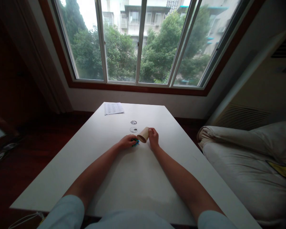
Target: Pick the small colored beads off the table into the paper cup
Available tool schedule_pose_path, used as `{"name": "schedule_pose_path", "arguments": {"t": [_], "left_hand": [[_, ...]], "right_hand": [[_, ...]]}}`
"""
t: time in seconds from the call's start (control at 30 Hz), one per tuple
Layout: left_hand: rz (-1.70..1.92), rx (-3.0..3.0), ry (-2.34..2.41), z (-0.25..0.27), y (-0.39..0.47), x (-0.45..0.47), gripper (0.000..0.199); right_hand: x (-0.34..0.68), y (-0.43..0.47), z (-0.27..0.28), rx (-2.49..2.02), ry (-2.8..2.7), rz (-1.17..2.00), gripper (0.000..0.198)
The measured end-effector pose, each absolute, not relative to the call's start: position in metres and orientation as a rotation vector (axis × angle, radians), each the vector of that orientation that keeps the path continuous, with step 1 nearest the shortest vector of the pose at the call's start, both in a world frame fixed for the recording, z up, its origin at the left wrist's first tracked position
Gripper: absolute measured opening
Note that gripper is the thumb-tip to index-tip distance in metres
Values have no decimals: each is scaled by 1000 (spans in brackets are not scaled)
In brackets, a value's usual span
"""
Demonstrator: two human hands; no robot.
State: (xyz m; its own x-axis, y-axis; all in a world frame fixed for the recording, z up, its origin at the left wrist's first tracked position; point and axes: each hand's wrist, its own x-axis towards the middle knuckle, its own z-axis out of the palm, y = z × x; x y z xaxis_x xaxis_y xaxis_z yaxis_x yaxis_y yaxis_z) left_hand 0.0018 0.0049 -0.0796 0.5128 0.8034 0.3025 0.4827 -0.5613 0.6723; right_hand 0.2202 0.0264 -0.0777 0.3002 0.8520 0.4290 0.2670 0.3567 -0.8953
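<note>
My right hand (153, 138) grips a brown cardboard tube (143, 135) near its upper end. The tube is tilted, its open mouth facing down and to the left, toward my other hand. Over a small cluster of blue and green pieces (135, 143) my left hand (128, 141) is curled, thumb side toward the tube. The pieces lie at its fingertips on the white table (133, 178); they are too small to name, and my fingers partly cover them. Just beyond the hands lie two round, flat discs, a nearer one (133, 129) and a farther one (133, 122).
Sheets of paper (113, 108) lie at the table's far left corner. Beyond the table is a wide window (138, 44). A sofa or bed with a pale cover (243, 168) stands to the right, and cables (1, 156) lie on the dark floor at left.
</note>
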Motion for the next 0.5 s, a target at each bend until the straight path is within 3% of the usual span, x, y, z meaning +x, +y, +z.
{"name": "schedule_pose_path", "arguments": {"t": [0.5], "left_hand": [[820,2211,1022,-78,3,4,31]], "right_hand": [[220,26,-78,-1170,-1237,561,48]]}}
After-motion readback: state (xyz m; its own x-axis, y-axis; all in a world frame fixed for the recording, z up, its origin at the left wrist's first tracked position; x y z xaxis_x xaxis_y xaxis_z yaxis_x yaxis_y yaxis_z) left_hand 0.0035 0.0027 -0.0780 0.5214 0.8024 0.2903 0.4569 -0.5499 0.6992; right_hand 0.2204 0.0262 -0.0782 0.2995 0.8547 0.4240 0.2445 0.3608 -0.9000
